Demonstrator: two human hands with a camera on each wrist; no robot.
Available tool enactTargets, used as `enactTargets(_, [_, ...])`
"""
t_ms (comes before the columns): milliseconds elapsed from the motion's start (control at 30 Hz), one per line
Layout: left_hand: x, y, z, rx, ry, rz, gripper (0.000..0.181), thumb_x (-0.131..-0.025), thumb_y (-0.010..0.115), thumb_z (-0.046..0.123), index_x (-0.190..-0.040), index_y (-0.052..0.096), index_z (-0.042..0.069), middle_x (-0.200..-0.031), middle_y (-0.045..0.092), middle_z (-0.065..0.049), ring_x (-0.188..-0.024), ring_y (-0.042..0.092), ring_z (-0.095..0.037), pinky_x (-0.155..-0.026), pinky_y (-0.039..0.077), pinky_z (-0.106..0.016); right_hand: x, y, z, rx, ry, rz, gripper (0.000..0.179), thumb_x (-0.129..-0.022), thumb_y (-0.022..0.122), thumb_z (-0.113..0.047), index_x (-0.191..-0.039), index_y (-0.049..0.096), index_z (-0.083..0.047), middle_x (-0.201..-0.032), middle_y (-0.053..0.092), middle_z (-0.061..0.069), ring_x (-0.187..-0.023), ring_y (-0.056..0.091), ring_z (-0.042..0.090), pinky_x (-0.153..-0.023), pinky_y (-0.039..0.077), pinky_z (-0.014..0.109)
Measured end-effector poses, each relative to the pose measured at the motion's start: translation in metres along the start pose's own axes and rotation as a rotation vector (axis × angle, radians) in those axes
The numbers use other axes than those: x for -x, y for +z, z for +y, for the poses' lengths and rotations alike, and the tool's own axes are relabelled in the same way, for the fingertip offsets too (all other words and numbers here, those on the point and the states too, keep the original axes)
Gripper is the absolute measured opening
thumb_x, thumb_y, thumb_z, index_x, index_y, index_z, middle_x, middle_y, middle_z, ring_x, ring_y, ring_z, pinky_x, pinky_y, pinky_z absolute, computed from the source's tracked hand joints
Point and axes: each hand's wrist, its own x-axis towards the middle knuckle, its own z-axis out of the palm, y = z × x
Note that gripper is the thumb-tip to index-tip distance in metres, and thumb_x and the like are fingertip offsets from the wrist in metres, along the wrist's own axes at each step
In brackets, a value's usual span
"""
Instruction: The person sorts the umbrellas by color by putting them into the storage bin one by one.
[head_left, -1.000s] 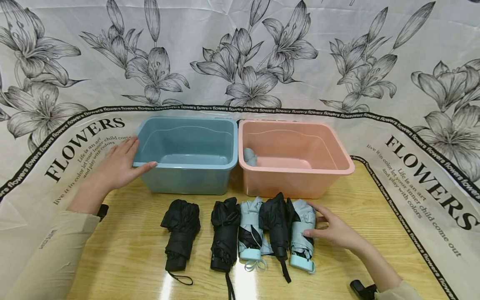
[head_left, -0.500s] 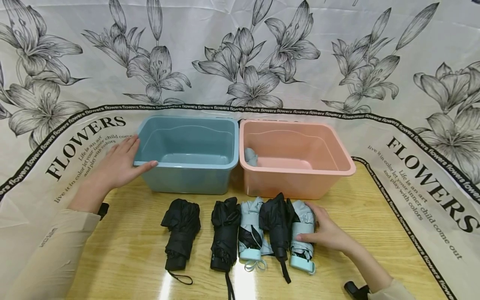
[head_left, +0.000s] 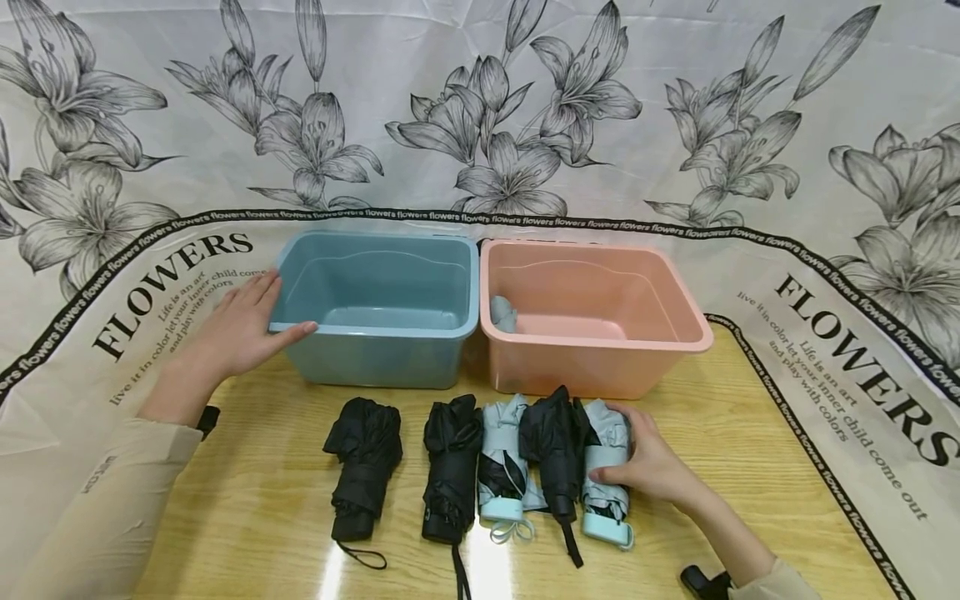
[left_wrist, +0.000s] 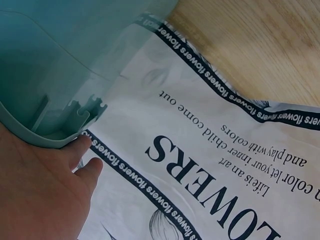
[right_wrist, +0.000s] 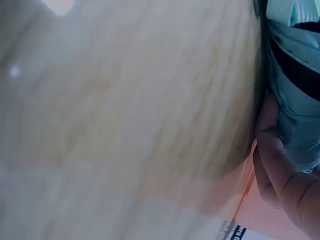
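My left hand (head_left: 236, 329) rests on the left rim of the blue bin (head_left: 382, 360), fingers extended and thumb over the front corner. In the left wrist view, fingertips (left_wrist: 80, 150) touch the rim's outside. At the right end of a row, my right hand (head_left: 651, 462) grips a light blue folded umbrella (head_left: 606, 454), thumb across its top and fingers along its far side. The right wrist view shows those fingers (right_wrist: 275, 155) curled against the umbrella (right_wrist: 300, 115). Left of it lie a black umbrella (head_left: 557, 450), another light blue umbrella (head_left: 501, 458) and two more black umbrellas (head_left: 452, 467).
A pink bin (head_left: 577, 362) stands beside the blue one, with a light blue-grey object (head_left: 502, 314) partly visible inside its left end. The wooden table (head_left: 247, 508) extends in front. A floral cloth (head_left: 420, 58) covers the back and both sides.
My right hand has moved slightly left and closed in around the light blue umbrella at the right end. The left hand stays on the blue bin's rim.
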Motion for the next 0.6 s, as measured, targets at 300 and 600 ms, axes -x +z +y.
enactTargets(300, [0.0, 0.001, -0.001, 0.0, -0.005, 0.0, 0.107, -0.102, 0.041, 0.071, -0.162, 0.008, -0.011, -0.171, -0.001, -0.029, -0.156, 0.003, -0.052, -0.125, 0.002, -0.065, 0.007, -0.007, 0.002, -0.128, 0.051, 0.004, 0.111, -0.072, 0.097, -0.018, -0.159, 0.029, -0.007, -0.155, 0.022, 0.033, -0.115, 0.051, 0.044, -0.087, 0.052, 0.047])
enactTargets(600, [0.001, 0.0, -0.001, 0.006, -0.006, 0.006, 0.107, -0.102, 0.041, 0.071, -0.162, 0.008, -0.011, -0.171, -0.001, -0.028, -0.156, 0.003, -0.051, -0.125, 0.002, -0.066, 0.014, -0.025, -0.004, -0.361, 0.098, 0.008, 0.112, -0.081, 0.089, -0.009, -0.165, 0.017, -0.022, -0.169, -0.001, 0.024, -0.125, 0.049, 0.059, -0.075, 0.062, 0.042])
